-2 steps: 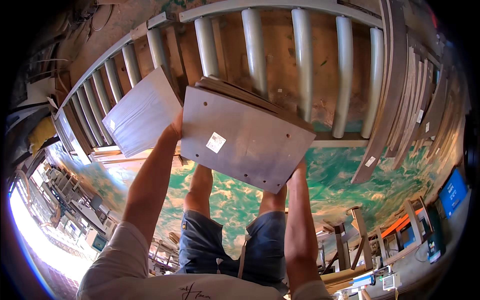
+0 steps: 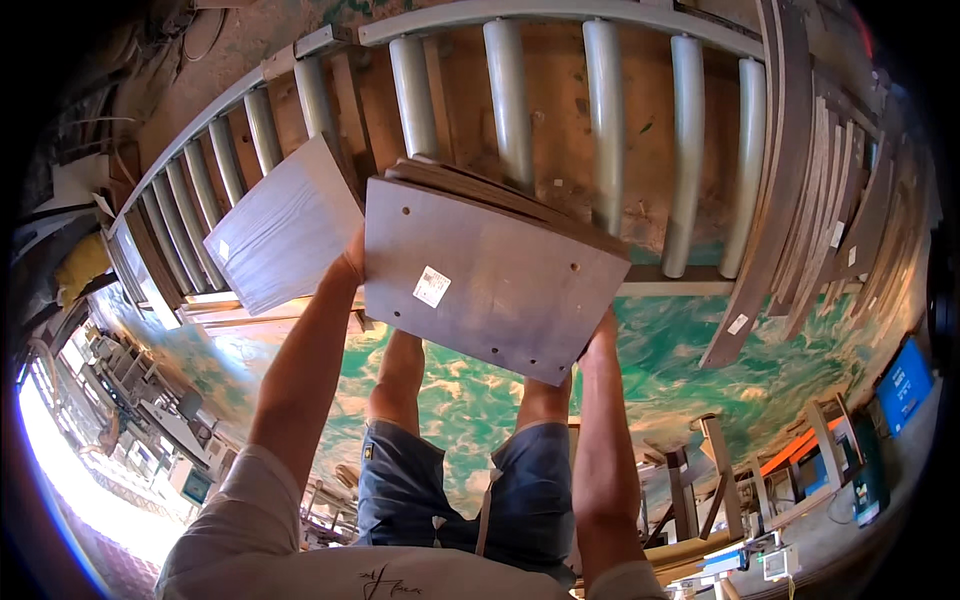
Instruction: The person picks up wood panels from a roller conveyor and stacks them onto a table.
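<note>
Between my two hands is a tilted stack of several flat brownish-grey boards (image 2: 490,270). Its top board has small drilled holes and a white label (image 2: 431,286). My left hand (image 2: 354,256) grips the stack's left edge, its fingers mostly hidden by the boards. At the lower right corner my right hand (image 2: 600,345) holds the other end, with most of its fingers underneath and out of sight. Just left of the stack, another wood-grained board (image 2: 290,228) with a small label lies on the roller conveyor (image 2: 510,100).
Long narrow boards (image 2: 760,200) lie piled on the conveyor's right end, some jutting over its near edge. Wooden frames (image 2: 720,470) stand at the lower right, near a blue screen (image 2: 904,388). Machinery (image 2: 150,400) is at the left. The floor (image 2: 680,340) is green and dusty.
The stack has shifted very slightly, its lower right corner a little higher. Both hands keep their hold.
</note>
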